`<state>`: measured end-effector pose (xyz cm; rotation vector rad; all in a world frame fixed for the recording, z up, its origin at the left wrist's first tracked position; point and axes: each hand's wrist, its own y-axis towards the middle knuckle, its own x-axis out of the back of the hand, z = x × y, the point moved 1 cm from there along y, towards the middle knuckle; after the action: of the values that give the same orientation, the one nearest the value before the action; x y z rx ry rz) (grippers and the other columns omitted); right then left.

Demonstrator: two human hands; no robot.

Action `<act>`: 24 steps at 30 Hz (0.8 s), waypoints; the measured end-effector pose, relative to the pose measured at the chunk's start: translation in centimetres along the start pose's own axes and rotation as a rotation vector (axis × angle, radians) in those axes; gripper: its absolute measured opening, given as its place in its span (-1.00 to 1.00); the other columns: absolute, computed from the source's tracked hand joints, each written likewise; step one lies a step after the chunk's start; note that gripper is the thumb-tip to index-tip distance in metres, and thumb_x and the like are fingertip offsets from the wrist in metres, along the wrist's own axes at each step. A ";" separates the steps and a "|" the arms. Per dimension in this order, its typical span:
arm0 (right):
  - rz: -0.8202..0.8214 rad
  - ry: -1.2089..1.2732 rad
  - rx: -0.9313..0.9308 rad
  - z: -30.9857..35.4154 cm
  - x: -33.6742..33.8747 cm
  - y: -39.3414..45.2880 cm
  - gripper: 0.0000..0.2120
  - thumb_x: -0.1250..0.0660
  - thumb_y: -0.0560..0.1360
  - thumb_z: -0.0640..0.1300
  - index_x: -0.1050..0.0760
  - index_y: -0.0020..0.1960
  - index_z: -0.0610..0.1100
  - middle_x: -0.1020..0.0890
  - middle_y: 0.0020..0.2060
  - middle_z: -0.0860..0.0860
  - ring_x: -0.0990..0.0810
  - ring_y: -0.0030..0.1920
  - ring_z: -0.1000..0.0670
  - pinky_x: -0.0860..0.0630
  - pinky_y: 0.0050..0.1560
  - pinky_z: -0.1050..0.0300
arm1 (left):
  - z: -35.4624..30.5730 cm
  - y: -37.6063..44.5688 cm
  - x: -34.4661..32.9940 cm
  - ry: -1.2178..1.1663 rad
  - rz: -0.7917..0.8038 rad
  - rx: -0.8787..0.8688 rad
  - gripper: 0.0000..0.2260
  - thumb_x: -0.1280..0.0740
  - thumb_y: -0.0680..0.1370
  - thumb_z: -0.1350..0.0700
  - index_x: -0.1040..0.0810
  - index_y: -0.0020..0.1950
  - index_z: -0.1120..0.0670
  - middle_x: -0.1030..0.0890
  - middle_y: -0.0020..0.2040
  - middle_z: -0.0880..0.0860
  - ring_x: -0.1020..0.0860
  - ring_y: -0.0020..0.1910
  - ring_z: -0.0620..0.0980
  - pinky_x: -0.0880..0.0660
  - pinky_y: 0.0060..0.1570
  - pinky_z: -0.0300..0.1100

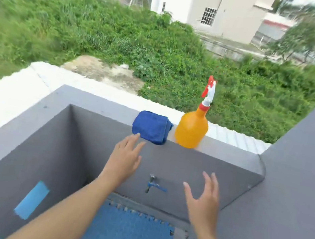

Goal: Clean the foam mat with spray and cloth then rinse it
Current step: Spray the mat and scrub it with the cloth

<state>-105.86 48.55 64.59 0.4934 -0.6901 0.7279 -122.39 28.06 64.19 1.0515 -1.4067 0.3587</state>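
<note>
A blue foam mat (127, 238) is lying flat on the floor at the bottom centre of the frame, its toothed edge facing the grey wall (196, 168) above it; the frame is cutting off its near part, so its long axis cannot be told. On the ledge (230, 153) topping that wall, near the middle of the frame, a folded blue cloth (151, 127) is sitting with its front edge hanging slightly over, and just to its right an orange spray bottle (191, 129) is standing upright, its red and white nozzle pointing toward the left. The left hand (123, 159) is reaching up with fingers straight and spread, fingertips just at the cloth's lower edge, holding nothing. The right hand (202, 199) is hovering lower right of centre, fingers wide apart and empty. A tap (152, 183) with a blue handle is sticking out of the wall between the two hands.
</note>
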 end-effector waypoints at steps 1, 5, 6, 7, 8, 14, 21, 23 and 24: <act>-0.019 0.025 0.032 2.0 0.7 2.5 -0.29 -0.42 0.45 0.12 -0.25 0.50 -0.06 -0.13 0.56 0.02 -0.16 0.52 -0.02 -0.26 0.41 0.00 | 0.0 2.1 0.4 0.009 -0.020 -0.014 -0.54 -0.48 0.39 0.12 -0.53 0.26 0.18 -0.47 0.34 0.26 -0.49 0.26 0.25 -0.54 0.09 0.08; -0.033 0.094 0.116 8.0 1.3 12.5 -0.04 -0.46 0.39 0.17 -0.04 0.57 -0.14 0.04 0.59 -0.04 0.00 0.57 -0.04 -0.12 0.48 0.01 | 0.5 9.2 -0.1 -0.022 0.050 0.132 -0.55 -0.25 0.58 -0.02 -0.39 0.39 0.19 -0.22 0.50 0.25 -0.23 0.44 0.25 -0.33 0.31 0.14; -0.022 0.120 0.108 9.0 1.2 14.8 0.00 -0.46 0.38 0.19 0.01 0.58 -0.14 0.07 0.59 -0.04 0.02 0.57 -0.04 -0.11 0.48 0.01 | 0.8 10.7 -0.6 -0.026 0.079 0.192 -0.53 -0.20 0.60 -0.06 -0.35 0.42 0.17 -0.15 0.52 0.25 -0.19 0.45 0.25 -0.29 0.33 0.13; -0.009 0.140 0.093 9.9 1.0 16.9 0.03 -0.46 0.38 0.22 0.05 0.58 -0.13 0.09 0.59 -0.04 0.02 0.57 -0.05 -0.10 0.49 -0.01 | 1.0 12.0 -1.1 -0.013 0.124 0.233 -0.50 -0.16 0.60 -0.11 -0.31 0.43 0.16 -0.08 0.54 0.25 -0.14 0.47 0.26 -0.25 0.34 0.14; 0.012 0.163 0.073 10.4 0.8 18.6 0.03 -0.45 0.37 0.24 0.06 0.58 -0.11 0.06 0.59 -0.05 0.00 0.57 -0.07 -0.11 0.49 -0.04 | 1.1 13.1 -1.8 0.014 0.194 0.256 -0.46 -0.12 0.60 -0.17 -0.26 0.46 0.15 0.00 0.55 0.25 -0.08 0.48 0.28 -0.20 0.36 0.16; 0.099 0.319 0.029 10.0 -2.1 22.5 -0.62 -0.23 0.59 0.07 -0.35 0.26 -0.18 -0.50 -0.04 -0.05 -0.45 -0.07 -0.05 -0.34 -0.25 0.16 | 3.5 15.0 -5.9 0.022 0.497 0.404 -0.51 0.06 0.61 -0.23 -0.34 0.36 0.04 -0.28 0.41 0.27 -0.30 0.35 0.29 -0.18 0.32 0.16; 0.008 0.336 0.052 10.0 -3.1 22.4 -0.61 -0.22 0.61 0.02 -0.28 0.28 -0.24 -0.51 -0.05 -0.05 -0.47 -0.09 -0.06 -0.38 -0.09 0.08 | 3.1 17.0 -6.8 -0.233 0.294 0.637 -0.53 -0.36 0.54 0.10 -0.24 0.37 0.14 -0.37 0.28 0.25 -0.41 0.23 0.24 -0.37 0.17 0.07; -0.007 0.318 0.052 10.1 -3.2 22.1 -0.60 -0.21 0.61 0.02 -0.27 0.30 -0.23 -0.51 -0.06 -0.05 -0.47 -0.08 -0.08 -0.39 -0.08 0.07 | 3.1 17.6 -6.7 -0.486 0.240 0.824 -0.48 -0.34 0.53 0.22 -0.18 0.40 0.17 -0.40 0.32 0.21 -0.44 0.24 0.22 -0.38 0.18 0.03; -0.018 0.309 0.052 10.2 -3.2 22.0 -0.59 -0.21 0.61 0.02 -0.26 0.31 -0.23 -0.51 -0.06 -0.05 -0.48 -0.08 -0.08 -0.37 -0.09 0.08 | 3.2 17.8 -6.5 -0.565 0.234 0.888 -0.49 -0.34 0.52 0.23 -0.19 0.41 0.18 -0.42 0.33 0.16 -0.45 0.25 0.18 -0.39 0.17 -0.02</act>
<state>-127.87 55.22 72.96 0.4226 -0.3787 0.7861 -139.14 37.39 64.51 1.8026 -1.9395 0.9701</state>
